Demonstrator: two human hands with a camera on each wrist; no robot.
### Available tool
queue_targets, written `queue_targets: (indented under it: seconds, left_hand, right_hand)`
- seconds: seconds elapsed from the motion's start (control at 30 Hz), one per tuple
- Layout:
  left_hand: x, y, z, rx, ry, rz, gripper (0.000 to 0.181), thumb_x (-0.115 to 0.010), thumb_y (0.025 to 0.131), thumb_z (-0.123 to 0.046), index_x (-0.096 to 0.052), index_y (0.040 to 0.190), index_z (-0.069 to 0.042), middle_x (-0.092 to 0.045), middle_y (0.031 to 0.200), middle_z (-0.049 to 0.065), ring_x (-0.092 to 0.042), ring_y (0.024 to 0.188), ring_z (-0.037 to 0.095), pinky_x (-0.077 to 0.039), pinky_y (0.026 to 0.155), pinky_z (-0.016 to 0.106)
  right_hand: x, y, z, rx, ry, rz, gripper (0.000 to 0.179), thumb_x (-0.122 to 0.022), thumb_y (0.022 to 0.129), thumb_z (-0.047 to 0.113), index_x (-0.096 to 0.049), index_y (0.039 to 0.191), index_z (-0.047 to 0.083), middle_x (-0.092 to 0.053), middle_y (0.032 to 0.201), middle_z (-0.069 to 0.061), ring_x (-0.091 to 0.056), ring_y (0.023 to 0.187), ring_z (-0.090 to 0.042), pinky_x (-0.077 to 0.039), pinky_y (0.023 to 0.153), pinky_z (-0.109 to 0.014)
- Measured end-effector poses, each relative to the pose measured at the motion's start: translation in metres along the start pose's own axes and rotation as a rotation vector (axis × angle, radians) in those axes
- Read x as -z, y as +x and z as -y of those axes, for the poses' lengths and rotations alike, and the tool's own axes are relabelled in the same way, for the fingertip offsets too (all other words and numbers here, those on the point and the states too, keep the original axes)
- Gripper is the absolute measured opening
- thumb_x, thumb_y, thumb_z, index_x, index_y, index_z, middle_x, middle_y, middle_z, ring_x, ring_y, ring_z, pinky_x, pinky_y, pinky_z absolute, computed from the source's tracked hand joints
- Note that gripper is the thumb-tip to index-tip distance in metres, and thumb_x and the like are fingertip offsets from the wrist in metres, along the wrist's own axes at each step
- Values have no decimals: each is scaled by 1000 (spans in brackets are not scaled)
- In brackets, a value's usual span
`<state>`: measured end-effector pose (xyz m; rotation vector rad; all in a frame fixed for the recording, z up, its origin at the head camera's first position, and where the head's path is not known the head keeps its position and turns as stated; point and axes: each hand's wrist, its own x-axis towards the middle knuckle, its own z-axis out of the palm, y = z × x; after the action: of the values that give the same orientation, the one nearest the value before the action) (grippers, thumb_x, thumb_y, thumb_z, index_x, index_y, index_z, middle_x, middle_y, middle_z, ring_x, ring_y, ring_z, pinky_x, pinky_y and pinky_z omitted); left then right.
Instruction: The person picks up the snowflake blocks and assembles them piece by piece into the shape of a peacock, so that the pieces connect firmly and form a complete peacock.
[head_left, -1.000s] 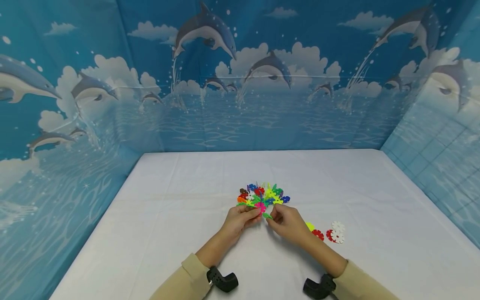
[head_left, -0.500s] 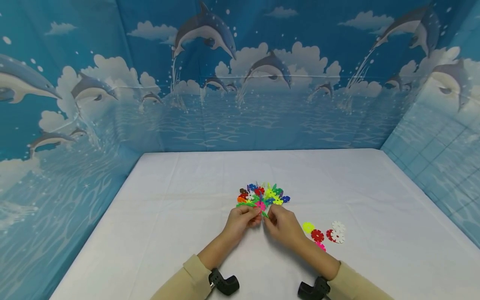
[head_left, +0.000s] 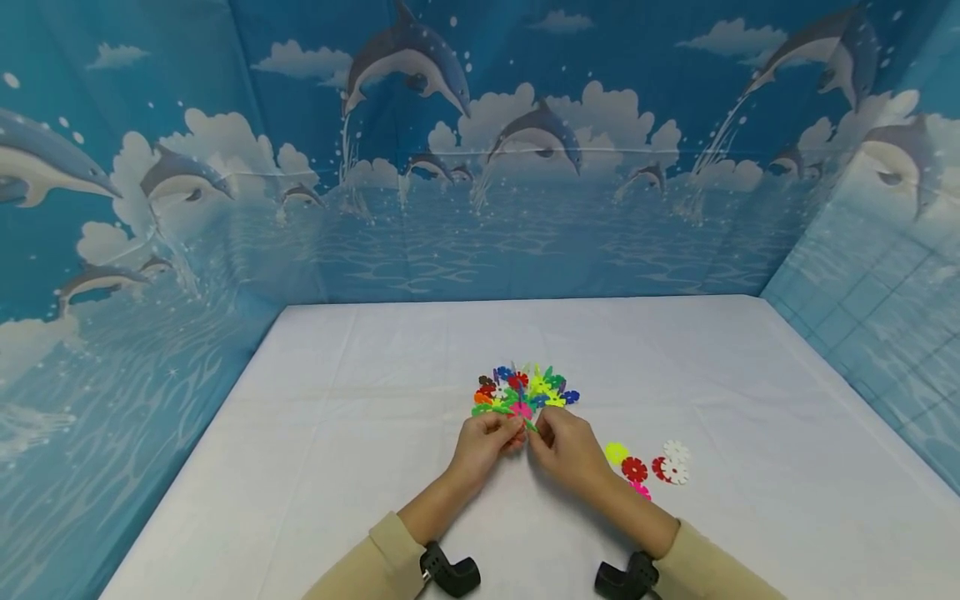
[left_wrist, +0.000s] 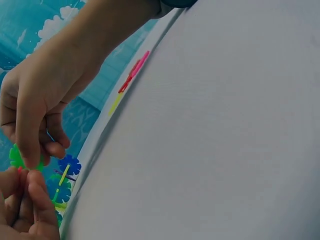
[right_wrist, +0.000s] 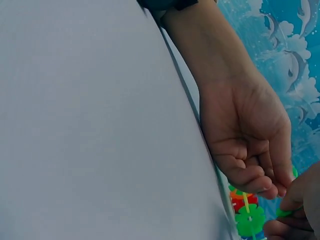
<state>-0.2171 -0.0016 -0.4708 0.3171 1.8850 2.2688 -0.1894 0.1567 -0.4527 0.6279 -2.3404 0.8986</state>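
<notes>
A ball-like cluster of interlocked snowflake discs (head_left: pixel 538 385) in many colours sits mid-table, just beyond both hands. My left hand (head_left: pixel 480 443) pinches a pink snowflake disc (head_left: pixel 521 410) at the cluster's near side between thumb and fingers. Close beside it, my right hand (head_left: pixel 568 446) grips a green snowflake disc (head_left: pixel 531 426), turned edge-on against the pink one. Whether their slots are joined is hidden by the fingers. The left wrist view shows the green disc (left_wrist: pixel 16 156) below the right fingertips; in the right wrist view, part of the cluster (right_wrist: pixel 250 220) shows behind the hands.
To the right of the right forearm lie loose discs: a yellow disc (head_left: pixel 617 453), a red disc (head_left: pixel 634 469), a pink disc (head_left: pixel 641 490) and white discs (head_left: pixel 676 472) overlapping another red one. A white cloth covers the table (head_left: pixel 375 375); a dolphin-print curtain (head_left: pixel 480 233) hangs around it.
My right hand has shifted slightly left, bringing the green disc against the pink one and turning it. Its arm has uncovered the loose yellow and pink discs. My left hand keeps nearly the same place.
</notes>
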Motion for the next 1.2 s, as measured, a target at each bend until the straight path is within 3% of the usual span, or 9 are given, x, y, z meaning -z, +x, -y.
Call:
queue_targets:
  seconds: [0.1, 0.2, 0.3, 0.4, 0.53, 0.63, 0.73, 0.9, 1.2]
  left_hand:
    - [0, -1, 1, -3, 48, 26, 26, -67, 93, -11, -65, 87, 14, -66, 72, 2, -60, 64, 8, -51, 61, 19]
    - [1, -3, -3, -37, 134, 0, 27, -71, 90, -15, -61, 75, 5, -58, 63, -2, -53, 57, 7, -46, 56, 20]
    - [-1, -12, -19, -136, 217, -76, 32, -74, 87, -14, -50, 72, 1, -47, 61, -1, -43, 55, 9, -36, 52, 21]
    - [-4, -19, -34, -236, 284, -103, 29, -75, 85, -8, -50, 84, 7, -50, 73, 11, -48, 65, 21, -37, 59, 22]
    - [-6, -24, -43, -313, 370, 22, 25, -73, 85, -3, -62, 105, 9, -61, 102, 25, -56, 95, 41, -46, 74, 31]
    - [-7, -25, -43, -352, 418, 121, 25, -72, 86, -1, -67, 110, 6, -66, 109, 23, -58, 103, 40, -49, 79, 38]
    - [-7, -25, -40, -357, 437, 149, 21, -72, 86, -2, -70, 105, 5, -70, 103, 18, -63, 97, 29, -51, 78, 36]
    - [-7, -24, -38, -317, 424, 128, 11, -73, 86, -2, -71, 93, 5, -71, 91, 14, -62, 82, 10, -50, 71, 26]
    - [-4, -22, -33, -306, 391, 90, 10, -73, 86, -3, -71, 91, 5, -70, 89, 14, -60, 85, 12, -48, 71, 24]
  right_hand:
    - [8, 1, -2, -96, 38, 50, 28, -75, 76, -4, -53, 73, 12, -52, 67, 8, -51, 60, -5, -47, 53, -22]
    - [17, 2, -8, -140, 97, 69, 21, -75, 78, -3, -59, 79, 10, -59, 72, 6, -58, 65, -7, -52, 58, -25]
    - [25, 0, -15, -147, 147, 67, 16, -73, 79, -3, -62, 83, 8, -62, 75, 6, -60, 68, -7, -53, 59, -26]
    - [31, -2, -20, -148, 188, 73, 14, -73, 80, -3, -65, 85, 8, -63, 78, 7, -59, 69, -6, -52, 60, -26]
    - [35, -2, -22, -120, 234, 105, 12, -73, 83, -1, -69, 87, 9, -65, 81, 8, -59, 72, -5, -52, 60, -26]
    - [35, -2, -19, -88, 267, 141, 11, -74, 84, 1, -71, 89, 10, -66, 83, 7, -59, 73, -6, -52, 60, -27]
    - [34, -2, -15, -75, 300, 178, 8, -73, 86, 3, -72, 92, 9, -66, 86, 4, -61, 75, -8, -52, 62, -27]
    - [33, -1, -10, -102, 337, 219, 7, -72, 88, 4, -72, 94, 7, -67, 88, -3, -62, 78, -10, -54, 65, -28]
    - [53, -6, -27, -150, 286, 250, 8, -73, 88, 9, -71, 96, 8, -67, 89, 6, -61, 80, -9, -54, 67, -29]
